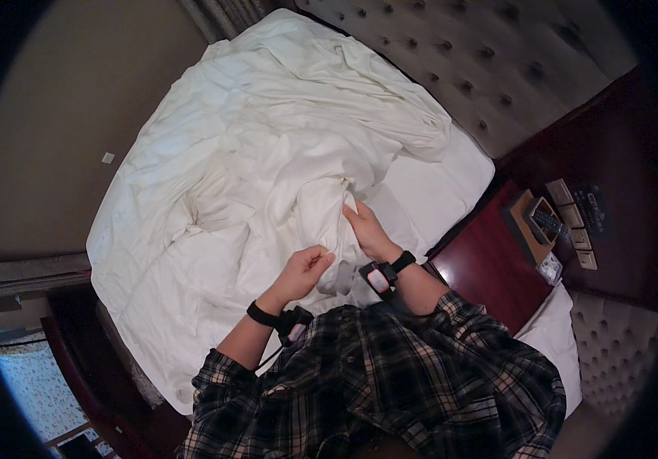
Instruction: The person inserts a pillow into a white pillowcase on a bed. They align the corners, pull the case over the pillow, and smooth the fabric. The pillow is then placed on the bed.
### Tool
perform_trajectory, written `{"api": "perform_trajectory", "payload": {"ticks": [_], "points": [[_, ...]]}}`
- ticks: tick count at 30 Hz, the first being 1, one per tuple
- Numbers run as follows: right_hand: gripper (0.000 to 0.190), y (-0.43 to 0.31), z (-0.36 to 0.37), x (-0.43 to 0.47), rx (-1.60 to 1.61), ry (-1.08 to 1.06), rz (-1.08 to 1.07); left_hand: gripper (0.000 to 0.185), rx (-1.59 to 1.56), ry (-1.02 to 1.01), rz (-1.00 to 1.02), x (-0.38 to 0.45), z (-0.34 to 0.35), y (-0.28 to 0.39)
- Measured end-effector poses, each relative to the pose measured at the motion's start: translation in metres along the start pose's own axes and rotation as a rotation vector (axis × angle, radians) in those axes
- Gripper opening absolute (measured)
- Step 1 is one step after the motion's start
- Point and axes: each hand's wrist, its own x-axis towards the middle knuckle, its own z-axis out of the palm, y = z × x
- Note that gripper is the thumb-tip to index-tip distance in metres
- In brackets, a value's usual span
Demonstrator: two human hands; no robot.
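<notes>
A rumpled white duvet or its cover (237, 149) lies in folds over the bed. Close to my body, my left hand (304, 271) pinches an edge of the white cloth between thumb and fingers. My right hand (366, 229) grips the same cloth a little farther up and to the right, its thumb on top. Between the two hands the fabric is bunched and lifted somewhat. Both wrists wear black straps with small devices. Beneath the cloth, a flatter white sheet (449, 178) shows on the bed's right side.
A tufted headboard (455, 63) borders the bed at upper right. The dark red nightstand (478, 264) holds a tray (521, 221) and a box with a remote control (548, 221). Wall sockets (571, 215) are behind it. Part of another white bed (558, 338) shows at lower right.
</notes>
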Motion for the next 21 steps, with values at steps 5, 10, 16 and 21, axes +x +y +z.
{"api": "perform_trajectory", "payload": {"ticks": [5, 10, 16, 21], "points": [[0.029, 0.008, -0.009, -0.018, -0.497, -0.064, -0.318, 0.054, -0.393, 0.119, -0.636, 0.036, -0.036, -0.010], [0.018, 0.005, -0.013, -0.033, -0.949, -0.059, -0.408, 0.056, -0.288, -0.028, -0.413, 0.061, 0.006, -0.020], [0.031, -0.071, -0.038, -0.047, -0.927, 0.364, -0.297, 0.042, -0.489, 0.194, -0.130, 0.086, 0.034, 0.012], [0.024, -0.144, -0.027, -0.102, -0.651, 0.189, -0.658, 0.034, -0.266, 0.304, 0.301, 0.083, 0.018, 0.090]]}}
